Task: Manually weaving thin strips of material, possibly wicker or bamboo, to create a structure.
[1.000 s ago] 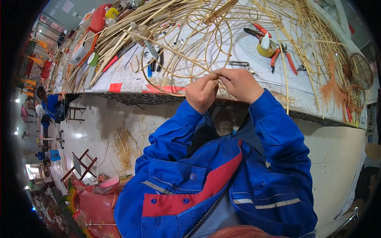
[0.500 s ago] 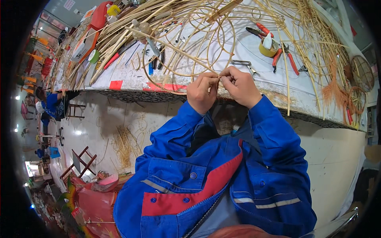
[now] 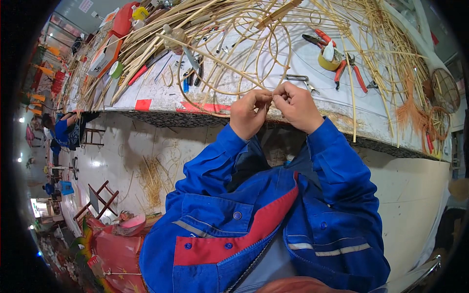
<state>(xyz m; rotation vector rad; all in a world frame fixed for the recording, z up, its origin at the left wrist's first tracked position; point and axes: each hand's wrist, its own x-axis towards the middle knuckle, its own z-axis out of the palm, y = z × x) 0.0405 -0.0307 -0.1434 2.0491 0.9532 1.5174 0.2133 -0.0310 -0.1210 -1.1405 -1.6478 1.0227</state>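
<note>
At the table's front edge my left hand point(image 3: 248, 113) and my right hand point(image 3: 297, 108) meet, fingers closed in a pinch tip to tip. Between them is the joint of a frame of thin bent bamboo strips point(image 3: 222, 61); one long straight strip slopes down from the upper left into my fingertips. Whatever finer piece my fingers may hold there is too small to make out. Round bamboo loops point(image 3: 289, 41) of the frame lie on the table beyond my hands. Just past my right hand rests a small metal clamp-like tool point(image 3: 296, 77).
Red-handled cutters point(image 3: 360, 78), dark-jawed pliers point(image 3: 314, 40) and a yellow tape roll point(image 3: 329, 62) lie at the right. Leftward are bundled bamboo strips point(image 3: 149, 39), a green tape roll point(image 3: 116, 69) and a glue bottle point(image 3: 174, 36). A strip point(image 3: 352, 105) overhangs the edge. A person sits far left.
My hands stay at the joint with only small finger shifts; the left fingers have opened their curl slightly. At the far left the seated person has moved their head and arm.
</note>
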